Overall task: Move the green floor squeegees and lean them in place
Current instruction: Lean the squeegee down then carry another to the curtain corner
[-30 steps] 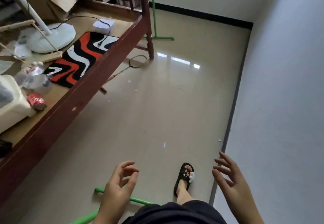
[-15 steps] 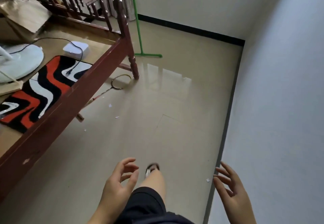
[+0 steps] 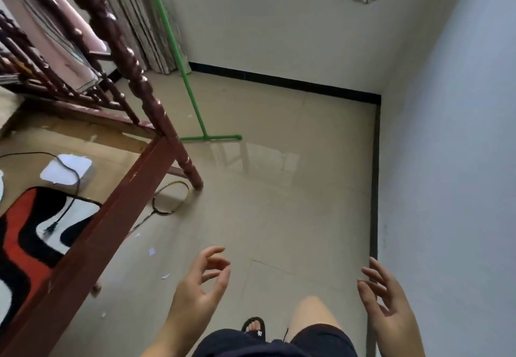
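A green floor squeegee [image 3: 192, 99] stands ahead, its long handle leaning up toward the curtain and its crossbar resting on the tiled floor beside the bedpost. My left hand [image 3: 199, 289] hovers low in the middle, fingers loosely curled and apart, holding nothing. My right hand [image 3: 386, 298] is near the right wall with fingers spread, also holding nothing. Both hands are well short of the squeegee. No other squeegee shows in this view.
A dark red wooden bed frame [image 3: 92, 233] runs along the left, its turned post [image 3: 156, 111] near the squeegee. A badminton racket [image 3: 167, 200] lies on the floor by the post. A curtain [image 3: 145, 21] hangs behind; a wall [image 3: 446, 161] closes the right side.
The view has moved forward and tilted up; the leaning squeegee is nearer. The green squeegee that lay by my feet has left the view. Both hands stay open.
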The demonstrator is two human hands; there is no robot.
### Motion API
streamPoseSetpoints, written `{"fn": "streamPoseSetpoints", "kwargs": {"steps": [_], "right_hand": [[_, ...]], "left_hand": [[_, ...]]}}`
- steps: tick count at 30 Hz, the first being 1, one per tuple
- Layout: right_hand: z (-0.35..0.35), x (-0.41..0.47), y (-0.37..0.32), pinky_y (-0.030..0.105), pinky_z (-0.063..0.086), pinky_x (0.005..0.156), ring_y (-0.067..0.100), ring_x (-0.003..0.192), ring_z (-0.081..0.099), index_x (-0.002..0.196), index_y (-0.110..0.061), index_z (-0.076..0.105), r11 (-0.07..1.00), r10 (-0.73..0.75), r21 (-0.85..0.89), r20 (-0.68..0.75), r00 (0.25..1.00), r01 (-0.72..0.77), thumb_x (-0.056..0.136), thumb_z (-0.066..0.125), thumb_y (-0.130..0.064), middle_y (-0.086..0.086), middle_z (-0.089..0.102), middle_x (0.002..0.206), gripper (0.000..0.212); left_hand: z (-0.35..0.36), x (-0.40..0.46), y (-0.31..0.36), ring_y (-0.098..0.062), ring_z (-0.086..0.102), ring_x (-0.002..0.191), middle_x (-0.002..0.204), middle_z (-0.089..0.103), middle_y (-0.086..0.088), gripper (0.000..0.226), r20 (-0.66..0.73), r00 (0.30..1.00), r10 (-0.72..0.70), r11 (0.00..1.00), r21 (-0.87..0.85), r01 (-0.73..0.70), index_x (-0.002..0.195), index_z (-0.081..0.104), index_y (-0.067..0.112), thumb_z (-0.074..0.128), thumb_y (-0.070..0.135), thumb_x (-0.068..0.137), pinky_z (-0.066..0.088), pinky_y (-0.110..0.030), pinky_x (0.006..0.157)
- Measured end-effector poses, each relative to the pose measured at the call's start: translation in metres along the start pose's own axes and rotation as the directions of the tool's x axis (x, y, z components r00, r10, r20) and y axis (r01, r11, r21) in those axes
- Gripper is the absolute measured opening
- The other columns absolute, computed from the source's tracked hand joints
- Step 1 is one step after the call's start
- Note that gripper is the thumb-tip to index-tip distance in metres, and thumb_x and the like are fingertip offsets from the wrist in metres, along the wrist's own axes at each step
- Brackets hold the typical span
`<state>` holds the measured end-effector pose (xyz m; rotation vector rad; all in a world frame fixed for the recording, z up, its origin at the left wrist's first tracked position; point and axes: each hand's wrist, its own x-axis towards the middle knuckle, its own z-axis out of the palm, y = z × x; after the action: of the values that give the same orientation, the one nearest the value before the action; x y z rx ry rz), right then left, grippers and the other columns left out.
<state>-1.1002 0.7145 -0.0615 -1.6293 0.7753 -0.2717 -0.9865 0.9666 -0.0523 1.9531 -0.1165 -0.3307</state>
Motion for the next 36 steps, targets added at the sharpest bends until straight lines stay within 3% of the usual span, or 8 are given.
{"fn": "streamPoseSetpoints", "kwargs": {"steps": [5, 10, 14, 16, 21, 26, 31, 36], "right_hand": [[0.012, 0.136, -0.029, 0.017, 0.040, 0.073, 0.006, 0.096, 0.057, 0.114, -0.034, 0.049, 0.999, -0.025, -0.047, 0.024, 0.999, 0.026, 0.082, 0.058, -0.011, -0.009, 0.058, 0.108, 0.041], [0.000, 0.296, -0.086, 0.018, 0.040, 0.072, -0.012, 0.090, 0.056, 0.114, -0.035, 0.050, 0.990, -0.099, -0.085, 0.121, 0.988, 0.110, 0.083, 0.058, -0.011, -0.010, 0.058, 0.109, 0.041], [0.009, 0.410, -0.122, 0.020, 0.045, 0.074, 0.003, 0.093, 0.062, 0.105, -0.049, 0.052, 0.982, -0.112, -0.126, 0.205, 0.972, 0.139, 0.081, 0.060, -0.013, -0.008, 0.060, 0.112, 0.044], [0.021, 0.458, -0.133, 0.015, 0.049, 0.073, 0.002, 0.094, 0.062, 0.104, -0.052, 0.053, 0.979, -0.104, -0.142, 0.274, 0.956, 0.147, 0.081, 0.061, -0.016, -0.009, 0.060, 0.112, 0.044], [0.063, 0.576, -0.161, 0.017, 0.045, 0.071, -0.004, 0.092, 0.060, 0.109, -0.042, 0.052, 0.969, -0.101, -0.171, 0.381, 0.919, 0.177, 0.081, 0.061, -0.010, -0.004, 0.061, 0.113, 0.043], [0.132, 0.702, -0.205, 0.001, 0.044, 0.068, -0.004, 0.091, 0.060, 0.109, -0.039, 0.054, 0.964, -0.142, -0.151, 0.407, 0.902, 0.220, 0.081, 0.061, -0.008, 0.000, 0.061, 0.112, 0.043], [0.202, 0.809, -0.267, 0.001, 0.044, 0.070, -0.002, 0.091, 0.061, 0.111, -0.036, 0.055, 0.951, -0.198, -0.128, 0.445, 0.873, 0.280, 0.081, 0.061, -0.007, -0.001, 0.062, 0.112, 0.043], [0.273, 0.906, -0.306, 0.001, 0.044, 0.068, -0.003, 0.090, 0.062, 0.113, -0.033, 0.056, 0.945, -0.193, -0.124, 0.534, 0.823, 0.301, 0.080, 0.061, -0.007, 0.001, 0.063, 0.112, 0.042]], "left_hand": [[0.039, 0.124, 0.020, -0.005, 0.063, 0.087, 0.093, 0.065, 0.014, 0.023, -0.048, 0.999, -0.024, 0.999, -0.048, 0.022, 0.095, 0.055, 0.041, 0.061, 0.023, 0.081, 0.045, -0.003, 0.073], [0.098, 0.255, 0.063, -0.005, 0.062, 0.078, 0.088, 0.065, 0.015, 0.032, -0.142, 0.989, -0.047, 0.992, -0.119, 0.030, 0.098, 0.053, 0.037, 0.059, 0.008, 0.085, 0.044, -0.002, 0.069], [0.128, 0.346, 0.103, -0.004, 0.063, 0.081, 0.092, 0.064, 0.015, 0.034, -0.196, 0.979, -0.063, 0.990, -0.138, 0.036, 0.101, 0.053, 0.035, 0.059, 0.006, 0.084, 0.045, -0.002, 0.070], [0.135, 0.382, 0.115, -0.003, 0.063, 0.083, 0.095, 0.064, 0.014, 0.033, -0.217, 0.971, -0.101, 0.985, -0.160, 0.067, 0.101, 0.053, 0.034, 0.059, 0.007, 0.084, 0.044, -0.002, 0.070], [0.141, 0.485, 0.123, -0.005, 0.062, 0.083, 0.095, 0.064, 0.012, 0.035, -0.310, 0.938, -0.155, 0.977, -0.188, 0.099, 0.101, 0.053, 0.033, 0.058, 0.003, 0.084, 0.045, -0.003, 0.071], [0.121, 0.625, 0.136, -0.005, 0.062, 0.082, 0.094, 0.065, 0.009, 0.035, -0.355, 0.925, -0.138, 0.977, -0.201, 0.068, 0.101, 0.053, 0.035, 0.059, 0.005, 0.084, 0.045, -0.005, 0.073], [0.084, 0.751, 0.168, -0.004, 0.061, 0.083, 0.092, 0.064, 0.010, 0.039, -0.401, 0.909, -0.117, 0.978, -0.206, 0.034, 0.105, 0.050, 0.037, 0.058, 0.006, 0.084, 0.043, -0.003, 0.074], [0.062, 0.839, 0.171, -0.005, 0.062, 0.086, 0.094, 0.065, 0.011, 0.039, -0.466, 0.866, -0.181, 0.968, -0.238, 0.074, 0.104, 0.049, 0.041, 0.060, 0.009, 0.083, 0.044, -0.005, 0.076]]}}
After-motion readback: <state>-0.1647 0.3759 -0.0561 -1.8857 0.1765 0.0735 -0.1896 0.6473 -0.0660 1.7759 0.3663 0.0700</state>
